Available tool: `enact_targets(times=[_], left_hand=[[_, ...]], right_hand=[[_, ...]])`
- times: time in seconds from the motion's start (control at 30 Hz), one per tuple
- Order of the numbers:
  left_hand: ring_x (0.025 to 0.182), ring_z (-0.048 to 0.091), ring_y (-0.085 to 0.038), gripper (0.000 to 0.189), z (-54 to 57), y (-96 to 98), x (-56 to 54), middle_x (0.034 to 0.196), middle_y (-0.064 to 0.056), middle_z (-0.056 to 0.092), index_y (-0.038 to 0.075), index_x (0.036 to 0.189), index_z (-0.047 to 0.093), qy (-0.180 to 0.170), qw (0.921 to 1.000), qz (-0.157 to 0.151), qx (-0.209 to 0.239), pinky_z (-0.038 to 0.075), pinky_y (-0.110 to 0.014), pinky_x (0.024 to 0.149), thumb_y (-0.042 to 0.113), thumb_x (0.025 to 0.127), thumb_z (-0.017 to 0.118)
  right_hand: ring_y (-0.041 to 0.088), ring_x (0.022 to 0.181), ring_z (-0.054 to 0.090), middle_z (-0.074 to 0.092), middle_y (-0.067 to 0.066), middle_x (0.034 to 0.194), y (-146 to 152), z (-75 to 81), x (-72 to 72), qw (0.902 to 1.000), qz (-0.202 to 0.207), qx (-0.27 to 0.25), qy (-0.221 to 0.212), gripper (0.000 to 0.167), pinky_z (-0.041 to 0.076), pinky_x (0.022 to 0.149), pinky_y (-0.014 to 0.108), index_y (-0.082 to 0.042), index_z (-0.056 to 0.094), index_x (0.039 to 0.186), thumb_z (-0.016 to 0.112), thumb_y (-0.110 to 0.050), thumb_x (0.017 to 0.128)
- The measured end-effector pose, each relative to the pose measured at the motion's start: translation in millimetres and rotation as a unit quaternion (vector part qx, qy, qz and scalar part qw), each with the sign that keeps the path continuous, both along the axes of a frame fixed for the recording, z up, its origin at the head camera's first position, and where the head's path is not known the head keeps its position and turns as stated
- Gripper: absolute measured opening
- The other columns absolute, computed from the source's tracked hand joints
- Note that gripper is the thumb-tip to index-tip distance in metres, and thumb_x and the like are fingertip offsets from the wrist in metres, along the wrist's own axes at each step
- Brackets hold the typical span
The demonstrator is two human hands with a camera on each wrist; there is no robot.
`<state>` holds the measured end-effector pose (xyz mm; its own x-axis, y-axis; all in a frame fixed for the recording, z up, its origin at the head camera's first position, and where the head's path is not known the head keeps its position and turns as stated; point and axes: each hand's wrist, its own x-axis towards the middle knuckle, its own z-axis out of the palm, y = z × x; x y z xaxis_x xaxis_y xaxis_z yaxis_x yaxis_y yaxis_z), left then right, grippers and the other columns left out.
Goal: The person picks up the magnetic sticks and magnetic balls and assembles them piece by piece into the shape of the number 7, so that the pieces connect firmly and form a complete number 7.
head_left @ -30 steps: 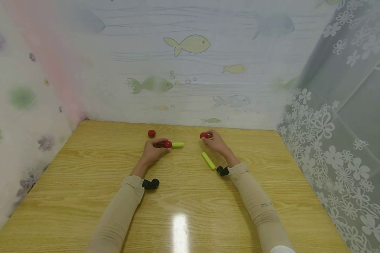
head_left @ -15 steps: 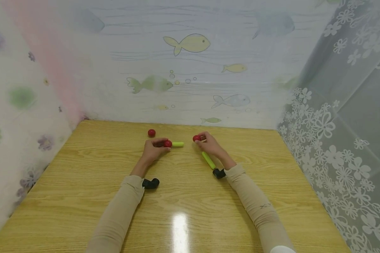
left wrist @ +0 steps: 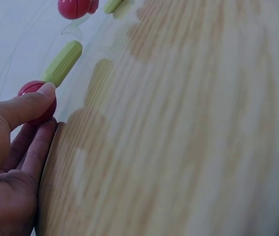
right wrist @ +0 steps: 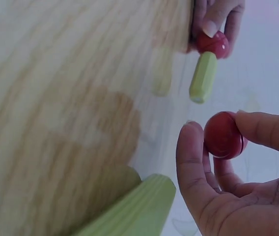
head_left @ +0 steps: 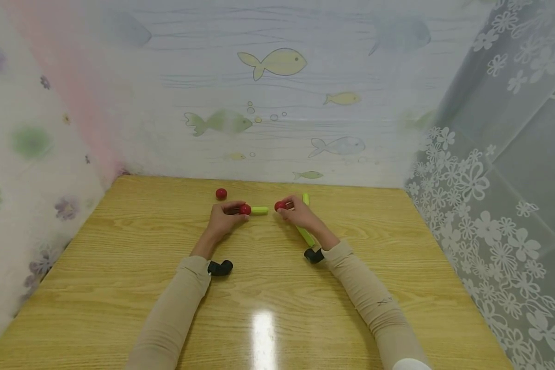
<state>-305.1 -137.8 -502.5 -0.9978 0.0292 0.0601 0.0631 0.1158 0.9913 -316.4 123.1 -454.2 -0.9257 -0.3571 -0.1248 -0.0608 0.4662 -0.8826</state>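
Note:
My left hand [head_left: 221, 222] pinches a shiny red ball [head_left: 245, 209] between thumb and fingers, at the far half of the table. From that ball a yellow-green stick [head_left: 260, 210] points right, its near end against the ball. My right hand [head_left: 303, 216] holds a second red ball [right wrist: 222, 135] between thumb and fingertips. In the head view this ball is just off the stick's free end; the right wrist view shows a gap between them. A seam line runs round the right ball.
A third red ball [head_left: 221, 193] lies behind my left hand. Two more yellow-green sticks lie by my right hand: one stick [head_left: 306, 199] behind it, another stick [head_left: 307, 237] beside the wrist. The wooden table [head_left: 268, 288] meets a fish-patterned curtain [head_left: 277, 103] at the back.
My right hand has moved left with its red ball, toward the stick at my left hand. A stick behind the right hand has come into sight. The left hand stays put.

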Motion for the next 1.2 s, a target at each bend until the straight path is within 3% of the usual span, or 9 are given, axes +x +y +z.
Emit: enact_targets(times=[0.33, 0.5, 0.73, 0.97, 1.2], left_hand=[[0.115, 0.066, -0.031, 0.047, -1.2, 0.2, 0.1, 0.125, -0.022, 0.069, 0.002, 0.129, 0.070, 0.001, 1.0000, 0.004, -0.007, 0.053, -0.016, 0.083, 0.005, 0.084, 0.084], [0.108, 0.068, -0.023, 0.046, -2.2, 0.1, -1.2, 0.123, -0.022, 0.070, 0.002, 0.128, 0.070, -0.003, 1.0000, 0.006, -0.004, 0.053, -0.016, 0.083, 0.005, 0.083, 0.084], [0.115, 0.066, -0.030, 0.049, -0.9, -1.1, -0.1, 0.126, -0.024, 0.069, 0.000, 0.132, 0.067, -0.002, 1.0000, 0.000, -0.009, 0.052, -0.014, 0.083, 0.005, 0.085, 0.082], [0.109, 0.068, -0.020, 0.048, -1.9, -1.1, -1.2, 0.124, -0.022, 0.070, 0.002, 0.131, 0.069, -0.009, 0.9999, 0.005, -0.011, 0.053, -0.017, 0.085, 0.005, 0.084, 0.083], [0.112, 0.067, -0.025, 0.048, 0.3, -0.4, 1.1, 0.125, -0.022, 0.070, 0.003, 0.131, 0.069, -0.009, 0.9999, 0.000, -0.006, 0.053, -0.016, 0.085, 0.004, 0.085, 0.083]], right_hand=[[0.030, 0.100, 0.067, 0.055, 0.025, 0.128, -5.0, -9.9, -2.0, 0.9998, 0.006, -0.011, -0.018, 0.040, 0.060, 0.084, 0.034, 0.004, 0.046, 0.138, 0.056, -0.016, 0.106], [0.031, 0.100, 0.068, 0.056, 0.026, 0.128, -11.4, -11.7, -1.5, 0.9997, -0.004, -0.003, -0.026, 0.037, 0.060, 0.084, 0.034, 0.006, 0.049, 0.137, 0.056, -0.014, 0.106], [0.029, 0.098, 0.068, 0.058, 0.025, 0.125, -14.4, -11.3, -1.5, 0.9996, 0.001, 0.006, -0.029, 0.040, 0.059, 0.082, 0.033, 0.005, 0.049, 0.138, 0.057, -0.016, 0.106], [0.030, 0.097, 0.068, 0.058, 0.026, 0.126, -16.0, -7.7, -0.8, 0.9994, -0.001, 0.004, -0.034, 0.039, 0.060, 0.082, 0.034, 0.006, 0.048, 0.138, 0.056, -0.015, 0.106], [0.028, 0.096, 0.067, 0.057, 0.027, 0.128, -16.6, -8.3, -2.3, 0.9991, -0.005, -0.010, -0.042, 0.039, 0.060, 0.081, 0.033, 0.006, 0.047, 0.139, 0.055, -0.013, 0.106]])
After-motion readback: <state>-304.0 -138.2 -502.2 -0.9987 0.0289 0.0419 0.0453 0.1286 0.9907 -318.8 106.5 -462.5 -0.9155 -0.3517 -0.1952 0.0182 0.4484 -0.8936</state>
